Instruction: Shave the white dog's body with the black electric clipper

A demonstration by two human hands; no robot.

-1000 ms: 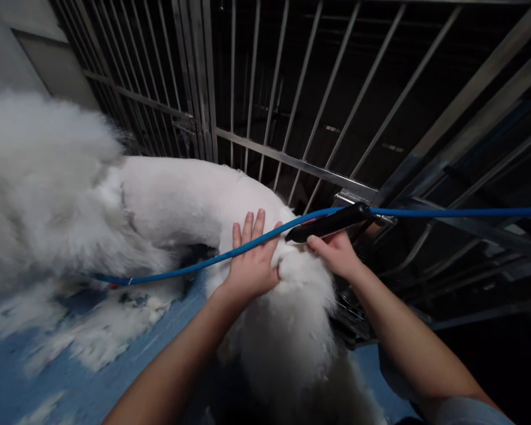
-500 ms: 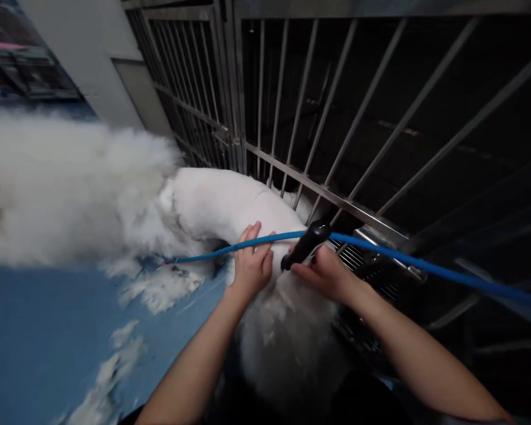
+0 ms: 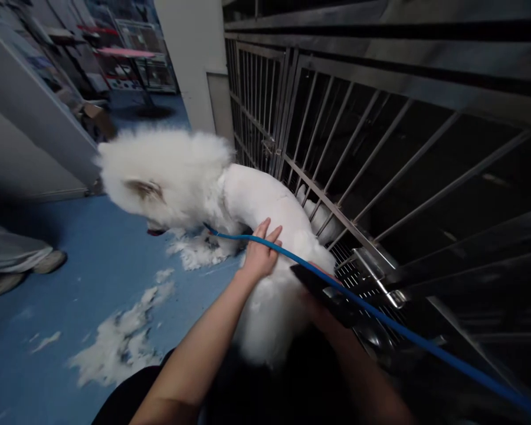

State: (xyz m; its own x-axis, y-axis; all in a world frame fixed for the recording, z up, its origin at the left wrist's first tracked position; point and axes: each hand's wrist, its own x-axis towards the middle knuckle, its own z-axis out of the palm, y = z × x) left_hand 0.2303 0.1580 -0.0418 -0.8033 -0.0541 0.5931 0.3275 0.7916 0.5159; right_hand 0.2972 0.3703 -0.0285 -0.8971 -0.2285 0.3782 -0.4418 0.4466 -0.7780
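Note:
A white dog (image 3: 265, 198) stands with its back closely shorn, while its head and hindquarters are still fluffy. My left hand (image 3: 261, 254) rests on its lower back with the fingers spread. A blue leash (image 3: 358, 298) runs from the dog's neck over that hand and off to the lower right. Beside the dog's rump, my right hand (image 3: 315, 304) grips a black hair clipper (image 3: 323, 286). That hand is dark and blurred, and the leash passes in front of the clipper.
Metal cages (image 3: 336, 159) line the right side, with a white animal (image 3: 323, 218) behind the bars. Clumps of cut fur (image 3: 115, 348) lie on the blue floor (image 3: 71, 319). Another person's shoe (image 3: 48, 261) is at the left. A pink-topped table (image 3: 126, 53) stands farther back.
The view has shifted, bringing the dog's head and another person's feet into sight. The dog has turned its head down. My right hand and the clipper have moved back and lower along the rump.

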